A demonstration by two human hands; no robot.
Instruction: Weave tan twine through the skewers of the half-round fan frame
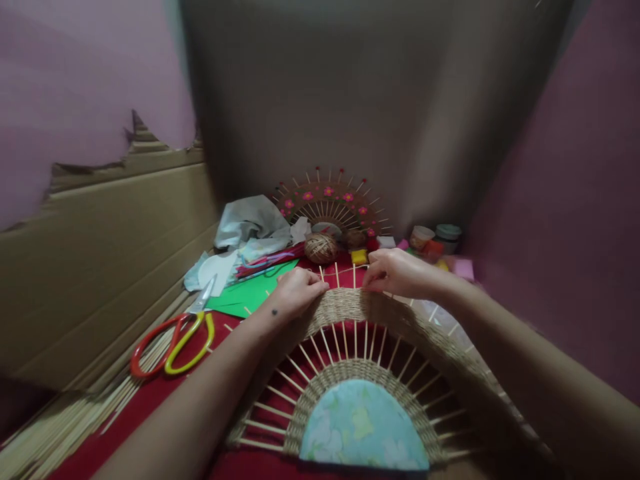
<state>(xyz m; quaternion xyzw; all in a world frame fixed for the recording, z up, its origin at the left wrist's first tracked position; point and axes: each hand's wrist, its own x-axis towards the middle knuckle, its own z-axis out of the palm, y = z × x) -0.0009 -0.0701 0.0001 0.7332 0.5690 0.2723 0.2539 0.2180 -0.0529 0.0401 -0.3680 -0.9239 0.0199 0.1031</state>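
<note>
A half-round woven fan (pixel 345 303) stands in front of me, with thin sticks spreading from a blue floral half-disc (pixel 367 423). Twine weaving forms an inner ring and a wide outer band. My left hand (pixel 300 293) is closed on the band's upper edge, left of the top, thumb and fingers pinching beside a stick. To the right of the top, my right hand (pixel 397 272) is closed in a pinch on a thin strand of twine (pixel 361 269) at the stick tips. Its lower fingertips are at the band's edge.
Orange-and-yellow scissors (pixel 187 340) lie at left over green paper (pixel 250 290), near a bundle of thin sticks (pixel 55 433). Behind are a twine ball (pixel 321 247), a finished-looking flowered fan (pixel 329 193) and small jars (pixel 447 235). A cardboard sheet (pixel 115 253) stands at left.
</note>
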